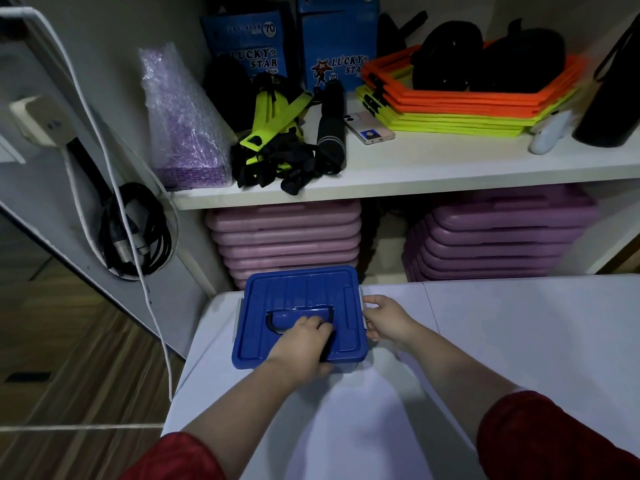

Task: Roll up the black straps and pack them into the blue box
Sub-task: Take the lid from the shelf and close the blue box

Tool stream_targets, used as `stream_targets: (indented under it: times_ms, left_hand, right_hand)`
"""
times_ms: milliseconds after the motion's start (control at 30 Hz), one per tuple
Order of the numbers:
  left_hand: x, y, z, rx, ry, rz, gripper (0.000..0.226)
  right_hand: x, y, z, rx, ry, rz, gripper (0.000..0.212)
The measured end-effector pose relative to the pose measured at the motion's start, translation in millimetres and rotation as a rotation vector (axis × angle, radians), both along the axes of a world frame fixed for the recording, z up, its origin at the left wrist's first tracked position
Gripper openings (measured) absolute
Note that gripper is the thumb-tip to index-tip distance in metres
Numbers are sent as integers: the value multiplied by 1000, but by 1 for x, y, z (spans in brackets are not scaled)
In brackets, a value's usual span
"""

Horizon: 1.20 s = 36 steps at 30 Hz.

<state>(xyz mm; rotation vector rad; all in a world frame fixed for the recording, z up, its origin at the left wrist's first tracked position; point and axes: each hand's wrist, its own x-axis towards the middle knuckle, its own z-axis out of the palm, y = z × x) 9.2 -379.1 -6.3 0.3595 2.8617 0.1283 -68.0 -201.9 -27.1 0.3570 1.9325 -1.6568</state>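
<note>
box point(256, 341): blue, rectangular, closed, set flat on the table point(519, 341) at its far left corner, turned slightly off square. lid point(311, 285) is ribbed, with a dark handle point(273, 323) laid in a centre recess. Pale clips point(236, 317) are seen at both short sides. Handle is gripped by the left hand point(304, 341); the right side is held by the right hand point(384, 320).

straps point(277, 164): black, unrolled, piled in a loose tangle at the front edge of the shelf point(415, 168) above the box, mixed with yellow-green flat strips point(277, 116). A few loops are hung just over the shelf edge. Straps and box are well apart.
</note>
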Motion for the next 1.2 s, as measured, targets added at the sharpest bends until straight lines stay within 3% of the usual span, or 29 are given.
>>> stream_targets:
  times_ms: [133,267,500,667,800,967,1067,1200]
  left_hand:
    - [8,4,-3,9,51,-52,37]
    - [12,6,-4,94,83,-11,29]
    - [20,7,3,182,124,77,29]
    - [25,11,2,191,130,122,28]
    - [26,15,-1,193,129,159,25]
    - [22,16,-9,177,86,206,27]
    - [17,15,-12,169,47,217,28]
    - [14,11,-11,200,37,224,29]
  right_hand:
    - [-2,-1,2,-15,15,24,32]
    - [-4,0,1,-17,12,29,22]
    - [-9,2,-3,-57,-54,31,23]
    - [-6,5,2,-74,-64,41,10]
    - [-8,6,1,-48,-70,37,37]
    - [-6,8,7,36,-34,94,40]
    - [-7,9,7,78,-18,112,35]
    - [-8,9,5,89,-12,100,12]
